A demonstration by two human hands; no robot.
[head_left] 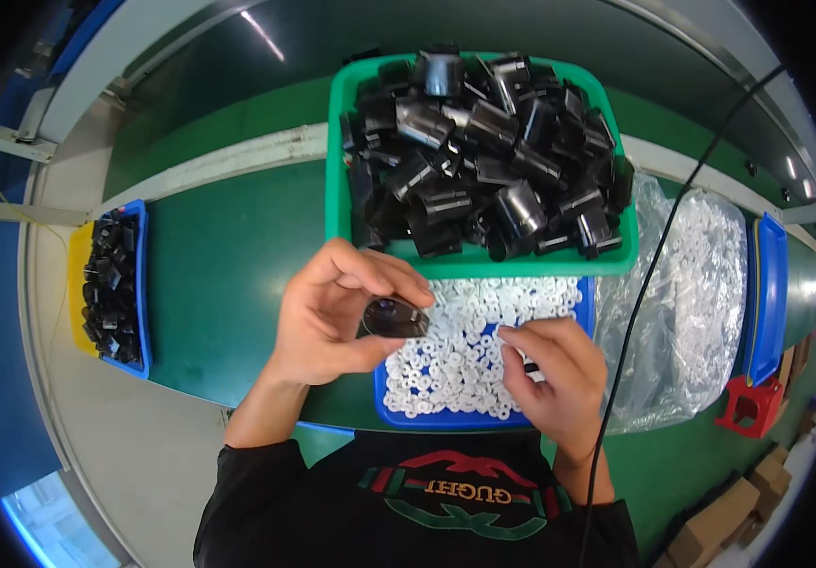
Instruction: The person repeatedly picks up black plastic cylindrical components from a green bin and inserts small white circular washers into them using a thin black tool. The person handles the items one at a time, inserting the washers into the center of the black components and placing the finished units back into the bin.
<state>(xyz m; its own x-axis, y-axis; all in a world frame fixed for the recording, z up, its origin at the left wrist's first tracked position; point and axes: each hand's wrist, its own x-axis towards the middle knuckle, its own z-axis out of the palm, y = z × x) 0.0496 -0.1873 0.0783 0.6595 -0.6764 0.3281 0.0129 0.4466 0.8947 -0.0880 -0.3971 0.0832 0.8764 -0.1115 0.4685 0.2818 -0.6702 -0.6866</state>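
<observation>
Over a green surface point(228, 256), the left hand point(318, 322) is gripping a black tube point(394, 321), leftward of the curled right hand point(561, 374), its hold unclear

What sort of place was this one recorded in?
Probably a factory assembly station: a green bin heaped with black plastic parts, a blue tray full of small white rings, and a green-topped workbench point that way.

Glints flash across the black parts point(521, 208) in the green crate point(337, 161); right of it, the clear bag point(701, 303) glares; far out around it, straight edges bow into blackness.
</observation>
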